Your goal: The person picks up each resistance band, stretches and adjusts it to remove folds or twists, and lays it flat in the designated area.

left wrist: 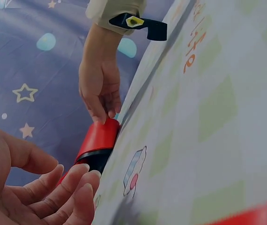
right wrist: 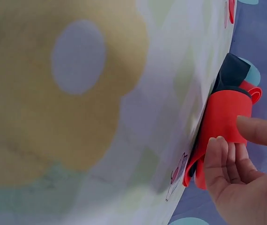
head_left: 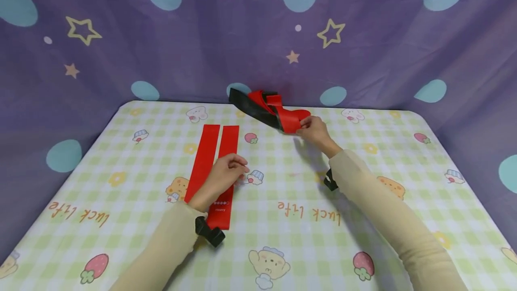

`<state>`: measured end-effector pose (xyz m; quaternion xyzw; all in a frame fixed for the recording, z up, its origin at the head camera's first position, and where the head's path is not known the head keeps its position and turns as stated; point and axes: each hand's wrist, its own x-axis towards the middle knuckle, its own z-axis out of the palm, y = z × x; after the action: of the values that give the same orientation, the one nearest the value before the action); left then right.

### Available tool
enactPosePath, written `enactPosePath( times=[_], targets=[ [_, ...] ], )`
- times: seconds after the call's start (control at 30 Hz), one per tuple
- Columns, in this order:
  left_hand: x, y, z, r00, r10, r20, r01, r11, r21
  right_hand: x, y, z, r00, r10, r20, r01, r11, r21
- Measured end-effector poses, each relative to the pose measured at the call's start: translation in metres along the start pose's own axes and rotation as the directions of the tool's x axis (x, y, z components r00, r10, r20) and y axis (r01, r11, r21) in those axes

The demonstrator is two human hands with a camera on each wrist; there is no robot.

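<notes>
My right hand (head_left: 317,133) pinches the right end of a red resistance band (head_left: 292,120) at the back of the table. That band lies bunched and curled together with a black band (head_left: 254,110), which points to the left. In the right wrist view, thumb and fingers meet the edge of the curled red band (right wrist: 227,112). My left hand (head_left: 224,172) hovers over two flat red bands, its fingers loosely bent and holding nothing. Of these, the left flat band (head_left: 205,152) is partly covered by the hand. The right flat band (head_left: 230,140) bears white print near its front end.
A checked cloth with cartoon prints covers the table (head_left: 299,246). Behind the table's back edge hangs a purple curtain (head_left: 226,35) with stars and blue ovals. Black straps (head_left: 210,231) sit at both wrists.
</notes>
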<state>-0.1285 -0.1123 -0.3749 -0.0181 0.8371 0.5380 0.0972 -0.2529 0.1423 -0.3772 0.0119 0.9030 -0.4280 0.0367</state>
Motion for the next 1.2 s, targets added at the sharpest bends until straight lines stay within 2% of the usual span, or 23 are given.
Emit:
enactPosePath(
  times=[0.23, 0.33, 0.47, 0.57, 0.7, 0.9, 1.0, 1.2],
  targets=[
    [0.010, 0.006, 0.009, 1.000, 0.005, 0.023, -0.004, 1.000, -0.022, 0.001, 0.002, -0.002, 0.999, -0.026, -0.036, 0.026, 1.000, 0.000],
    [0.012, 0.008, 0.012, 0.999, -0.004, 0.038, 0.005, 1.000, -0.025, 0.001, 0.001, -0.006, 0.999, -0.030, -0.035, 0.031, 0.998, 0.047],
    [0.015, 0.009, 0.014, 0.999, 0.006, 0.047, -0.005, 1.000, -0.031, 0.002, -0.003, -0.014, 1.000, 0.007, -0.011, -0.005, 0.992, 0.129],
    [0.018, 0.010, 0.017, 0.999, 0.012, 0.048, -0.010, 0.999, -0.038, 0.003, -0.008, -0.019, 0.999, 0.044, 0.017, -0.047, 0.979, 0.196],
    [0.023, 0.014, 0.023, 0.998, 0.013, 0.055, -0.010, 0.999, -0.047, 0.004, -0.013, -0.024, 0.998, 0.054, 0.041, -0.063, 0.956, 0.288],
    [0.030, 0.020, 0.036, 0.996, 0.045, 0.073, -0.041, 0.997, -0.062, 0.004, -0.018, -0.031, 0.999, 0.022, 0.026, -0.029, 0.948, 0.317],
    [0.034, 0.023, 0.042, 0.994, 0.070, 0.083, -0.067, 0.997, -0.041, 0.004, -0.021, -0.033, 0.999, 0.012, 0.037, -0.025, 0.934, 0.355],
    [0.042, 0.031, 0.052, 0.991, 0.099, 0.090, -0.098, 0.995, -0.010, 0.006, -0.030, -0.037, 0.995, 0.073, 0.065, -0.094, 0.896, 0.434]
  ],
)
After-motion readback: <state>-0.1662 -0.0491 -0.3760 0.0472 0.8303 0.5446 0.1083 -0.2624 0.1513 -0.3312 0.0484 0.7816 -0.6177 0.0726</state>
